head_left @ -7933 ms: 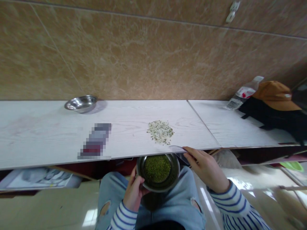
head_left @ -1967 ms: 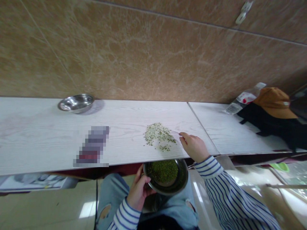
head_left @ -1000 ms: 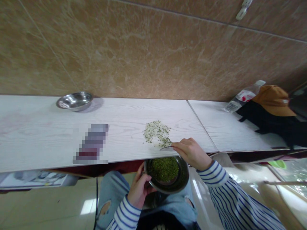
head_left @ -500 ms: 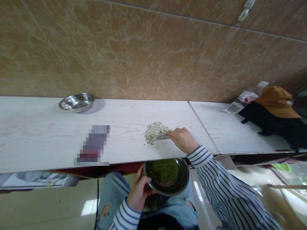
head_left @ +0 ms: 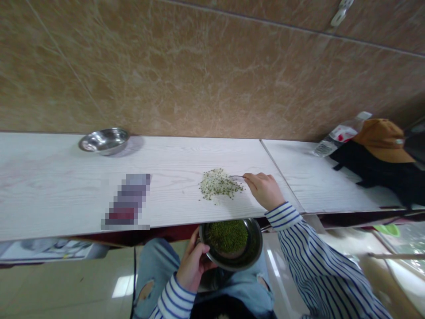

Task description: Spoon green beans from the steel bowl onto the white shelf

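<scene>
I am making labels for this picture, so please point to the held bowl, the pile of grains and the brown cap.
Held bowl (head_left: 255,246): head view, on its inner wall, right side.
Pile of grains (head_left: 217,184): head view, near its middle.
Brown cap (head_left: 382,137): head view, on its crown.

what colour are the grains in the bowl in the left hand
Green; the grains show in the head view.
</scene>
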